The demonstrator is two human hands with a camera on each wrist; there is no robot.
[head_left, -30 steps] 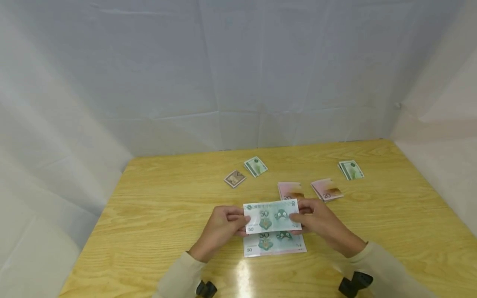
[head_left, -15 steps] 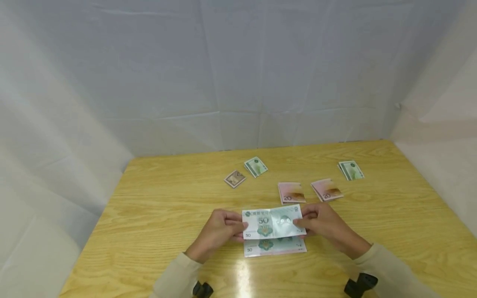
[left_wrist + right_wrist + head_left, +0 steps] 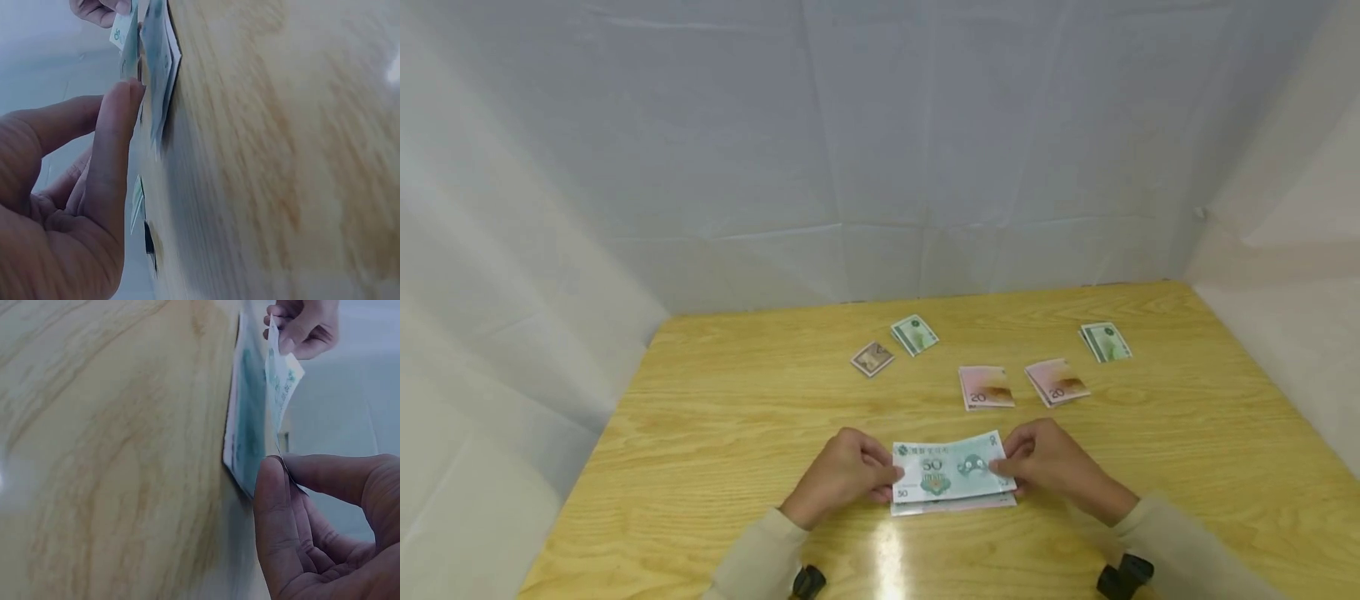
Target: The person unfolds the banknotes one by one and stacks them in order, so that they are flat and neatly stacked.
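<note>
Between my two hands is a green 50 banknote [image 3: 951, 471], spread flat with a slight bend. My left hand [image 3: 847, 471] pinches its left edge between thumb and fingers. At the other end, my right hand [image 3: 1051, 465] pinches the right edge the same way. Just below it lies a stack of notes [image 3: 951, 505] on the table, mostly covered by the held note. In the right wrist view the held note [image 3: 284, 387] stands a little above the stack [image 3: 244, 419], apart from it at the near end.
Behind the hands lie two folded pink 20 notes [image 3: 987, 388] [image 3: 1057, 382]. A folded brown note [image 3: 872, 359] and a folded green note [image 3: 915, 334] are farther left. Another folded green note [image 3: 1106, 342] lies at the right. White sheeting [image 3: 880, 167] rises behind the wooden table [image 3: 715, 433].
Both hands have brought the held 50 note down and toward me, so it now covers more of the stack. The folded notes behind have not moved.
</note>
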